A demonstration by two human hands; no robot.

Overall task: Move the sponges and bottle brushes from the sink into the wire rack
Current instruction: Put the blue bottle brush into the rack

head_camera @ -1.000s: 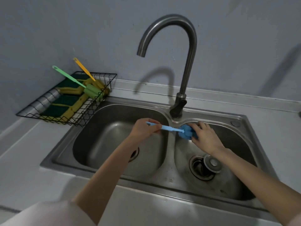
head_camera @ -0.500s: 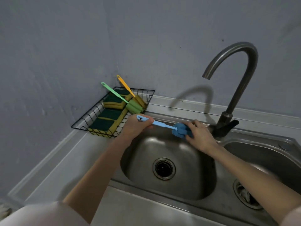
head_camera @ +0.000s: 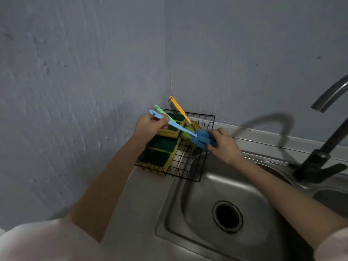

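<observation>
Blue bottle brush (head_camera: 180,128) is held over the wire rack (head_camera: 188,162), carried between two hands. Left hand (head_camera: 150,127) closes its grip on the handle near the hook end; right hand (head_camera: 224,146) wraps its grip around the blue foam head (head_camera: 202,138). The brush lies nearly level, handle pointing toward 10 o'clock, head toward 4 o'clock, not yet resting on anything I can confirm.

Rack contents: green-and-yellow sponges (head_camera: 160,153) fill the 7 to 9 o'clock side; a green brush (head_camera: 185,135) and an orange brush (head_camera: 180,110) lean at the 12 to 1 o'clock corner, handles sticking up past the rim.

Risks, as judged:
- Rack sits at the worktop (head_camera: 139,194) edge with its 4 o'clock corner overhanging the sink (head_camera: 203,185). A head set down near that corner could tip the brush back into the basin.
- Blue handle crosses just beside the green handle; lowering it may snag or lever the leaning brushes out.
- Free floor space in the rack is narrow, at 3 to 5 o'clock only. A long brush laid across the rim may roll off.
- Foam may be wet, so the right grip could slip on release.
</observation>
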